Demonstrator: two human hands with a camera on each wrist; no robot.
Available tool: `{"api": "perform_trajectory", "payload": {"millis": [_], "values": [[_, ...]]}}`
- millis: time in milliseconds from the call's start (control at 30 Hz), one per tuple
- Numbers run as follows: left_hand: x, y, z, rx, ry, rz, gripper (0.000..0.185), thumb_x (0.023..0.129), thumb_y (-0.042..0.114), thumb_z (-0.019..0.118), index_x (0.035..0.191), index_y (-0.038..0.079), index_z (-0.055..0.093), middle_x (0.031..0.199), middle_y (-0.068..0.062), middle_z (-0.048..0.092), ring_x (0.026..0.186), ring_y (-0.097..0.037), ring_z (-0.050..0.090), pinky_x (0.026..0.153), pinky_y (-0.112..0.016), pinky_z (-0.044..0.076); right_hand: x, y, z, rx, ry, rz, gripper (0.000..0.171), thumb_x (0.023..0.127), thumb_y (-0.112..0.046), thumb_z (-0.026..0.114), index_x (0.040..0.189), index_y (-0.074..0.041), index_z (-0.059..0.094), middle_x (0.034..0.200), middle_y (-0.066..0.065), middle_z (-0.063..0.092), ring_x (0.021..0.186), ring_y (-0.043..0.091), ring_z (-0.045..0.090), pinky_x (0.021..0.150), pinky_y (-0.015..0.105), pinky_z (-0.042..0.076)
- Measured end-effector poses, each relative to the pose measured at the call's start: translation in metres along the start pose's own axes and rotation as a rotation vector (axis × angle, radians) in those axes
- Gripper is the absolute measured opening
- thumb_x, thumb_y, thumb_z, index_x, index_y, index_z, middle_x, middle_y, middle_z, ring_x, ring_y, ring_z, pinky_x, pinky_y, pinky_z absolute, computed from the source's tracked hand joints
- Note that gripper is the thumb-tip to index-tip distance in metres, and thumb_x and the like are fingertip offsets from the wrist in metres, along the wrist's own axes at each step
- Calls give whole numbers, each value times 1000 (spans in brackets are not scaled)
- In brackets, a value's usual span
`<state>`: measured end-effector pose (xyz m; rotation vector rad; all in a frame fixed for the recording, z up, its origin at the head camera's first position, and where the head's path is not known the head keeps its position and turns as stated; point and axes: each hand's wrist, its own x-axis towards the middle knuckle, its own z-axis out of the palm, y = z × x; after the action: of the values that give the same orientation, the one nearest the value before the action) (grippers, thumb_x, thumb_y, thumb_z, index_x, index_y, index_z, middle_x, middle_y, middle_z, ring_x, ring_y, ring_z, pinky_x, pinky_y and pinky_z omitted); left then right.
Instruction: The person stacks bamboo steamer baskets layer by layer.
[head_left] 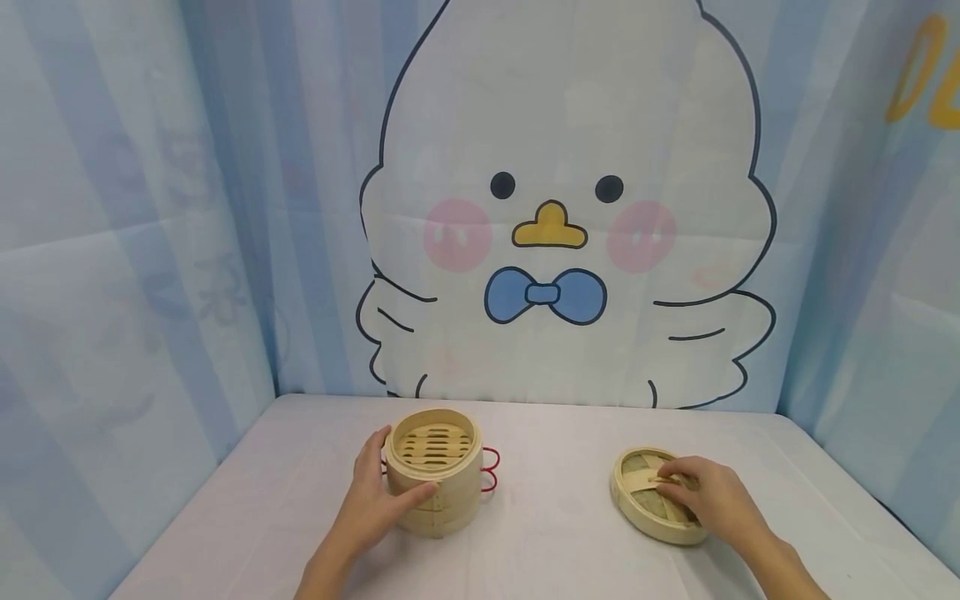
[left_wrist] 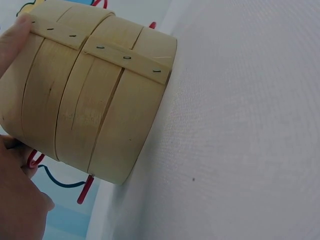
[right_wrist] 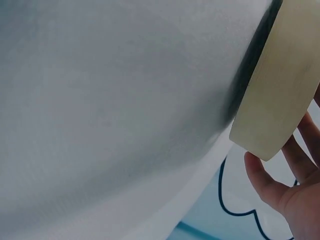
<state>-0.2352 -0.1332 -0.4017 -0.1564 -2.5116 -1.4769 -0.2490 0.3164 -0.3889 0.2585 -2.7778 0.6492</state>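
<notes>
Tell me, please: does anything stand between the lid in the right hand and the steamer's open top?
Nothing visible does. In the head view, only white tabletop lies between the lid, pinched by the right hand, and the steamer. The left hand holds the steamer, leaving its top uncovered.

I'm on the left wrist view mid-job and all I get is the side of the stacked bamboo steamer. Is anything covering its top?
Observer: No. The head view shows the bamboo steamer uncovered, with the slatted floor of its upper tier in plain sight.

Operator: Good to know. What's the right grip doing? It's outside my picture.

Observer: In the head view, off to the right of the steamer, the right grip is pinching the round bamboo lid near the middle of its top.
</notes>
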Motion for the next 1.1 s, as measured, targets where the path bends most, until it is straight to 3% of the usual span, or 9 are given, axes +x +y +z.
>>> {"api": "perform_trajectory", "payload": {"millis": [400, 1100], "values": [[0, -2, 0, -4, 3, 2, 111, 78, 48, 86, 156, 3, 22, 158, -24, 25, 141, -41, 32, 108, -64, 35, 4, -13, -4, 28, 75, -12, 19, 85, -19, 82, 100, -9, 77, 112, 19, 71, 110, 48, 61, 93, 63, 47], [1, -1, -1, -21, -1, 4, 112, 76, 45, 88, 156, 2, 22, 157, -25, 26, 140, -42, 33, 108, -64, 34, 18, -66, -12, 137, 128, -18, 19, 90, -19, 78, 106, -8, 77, 117, 18, 70, 114, 44, 61, 94, 60, 49]]}}
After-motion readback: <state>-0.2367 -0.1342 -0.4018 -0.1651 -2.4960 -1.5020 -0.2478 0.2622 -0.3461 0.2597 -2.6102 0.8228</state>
